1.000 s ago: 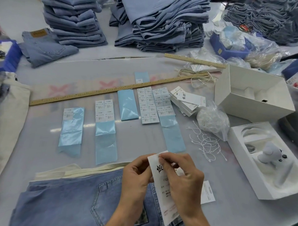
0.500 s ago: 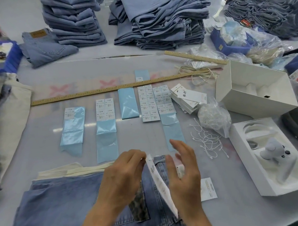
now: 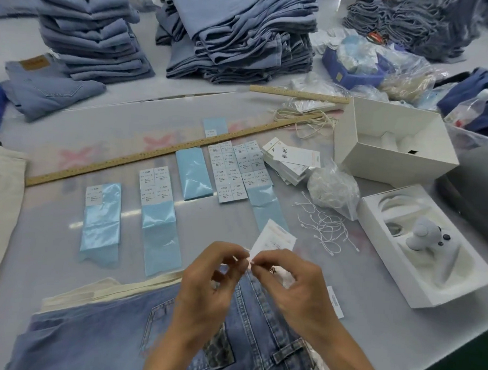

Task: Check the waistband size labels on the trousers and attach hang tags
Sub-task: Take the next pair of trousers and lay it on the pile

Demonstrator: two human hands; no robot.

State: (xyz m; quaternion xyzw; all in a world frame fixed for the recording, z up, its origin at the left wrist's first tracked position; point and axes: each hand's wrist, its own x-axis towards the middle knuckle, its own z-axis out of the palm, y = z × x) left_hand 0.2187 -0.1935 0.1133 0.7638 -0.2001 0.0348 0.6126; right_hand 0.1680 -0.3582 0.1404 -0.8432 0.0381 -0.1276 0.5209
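Hands (image 3: 250, 271) pinch hang tag (image 3: 274, 239); loose strings (image 3: 323, 230) beside.

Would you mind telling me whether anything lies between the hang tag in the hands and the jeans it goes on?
Nothing visible does. Both the left hand and right hand pinch at the hang tag right over the jeans.

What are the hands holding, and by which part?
Both hands, left and right, pinch the white hang tag at its near lower corner, fingertips meeting above the jeans.
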